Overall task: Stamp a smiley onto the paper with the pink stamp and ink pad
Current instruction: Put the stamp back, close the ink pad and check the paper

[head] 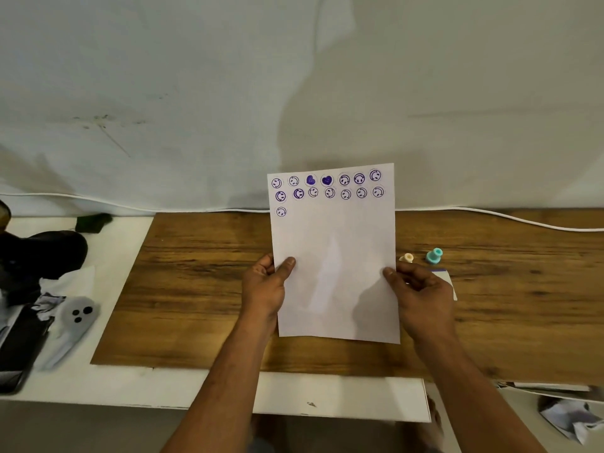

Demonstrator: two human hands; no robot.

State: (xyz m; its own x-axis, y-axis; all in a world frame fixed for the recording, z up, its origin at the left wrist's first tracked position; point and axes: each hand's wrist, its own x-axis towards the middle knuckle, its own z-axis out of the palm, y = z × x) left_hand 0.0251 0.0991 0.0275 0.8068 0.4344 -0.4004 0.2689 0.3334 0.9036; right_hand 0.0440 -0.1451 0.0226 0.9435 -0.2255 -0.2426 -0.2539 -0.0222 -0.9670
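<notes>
I hold the paper (333, 256) between my fingers, my left hand (264, 289) at its left edge and my right hand (421, 295) at its right. Two stamps (434, 256) stand on the board (202, 289) just beyond my right fingers.

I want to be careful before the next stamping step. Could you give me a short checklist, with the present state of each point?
1. Paper lies flat on the wooden board: not ok, both hands hold it up.
2. Left hand free: not ok.
3. Right hand free: not ok.
4. Free space under the stamped rows: ok.
5. Pink stamp in sight: not ok; only a cream stamp and a teal stamp show.
6. Ink pad open: cannot tell.
</notes>
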